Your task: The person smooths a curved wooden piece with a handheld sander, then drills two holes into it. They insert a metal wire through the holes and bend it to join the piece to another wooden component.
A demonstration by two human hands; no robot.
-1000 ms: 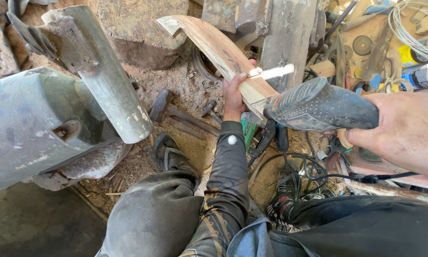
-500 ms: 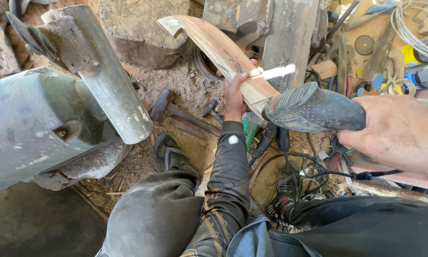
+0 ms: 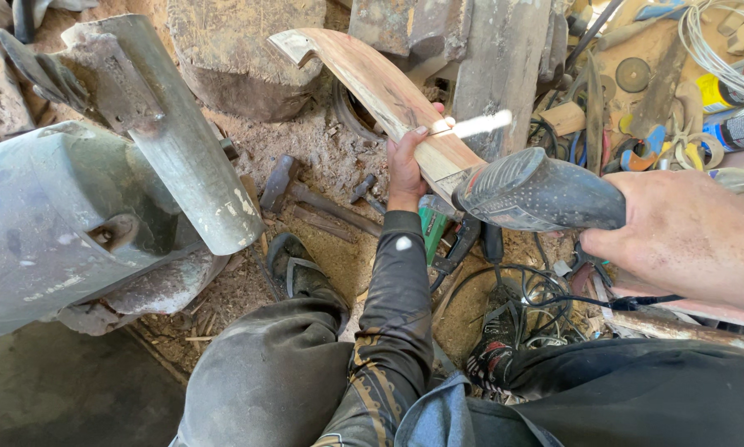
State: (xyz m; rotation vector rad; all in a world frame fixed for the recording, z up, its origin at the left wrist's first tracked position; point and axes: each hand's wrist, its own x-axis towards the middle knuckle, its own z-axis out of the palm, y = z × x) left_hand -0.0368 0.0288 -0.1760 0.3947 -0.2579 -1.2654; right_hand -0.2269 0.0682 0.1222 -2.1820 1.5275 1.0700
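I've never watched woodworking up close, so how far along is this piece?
Looks partly done: the curved, reddish-brown wooden piece already has its sweeping shape and a notched far end. In hand: the left hand grips it while the right hand holds the dark grey power tool at its pale near end. That end seems left to smooth.

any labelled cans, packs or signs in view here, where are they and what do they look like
Yellow-labelled can: top right on the cluttered bench, lying on its side, cylindrical, yellow and dark label.
Pale can: just below it at the right edge, lying down, whitish body with dark and red band.
No signs or screens.
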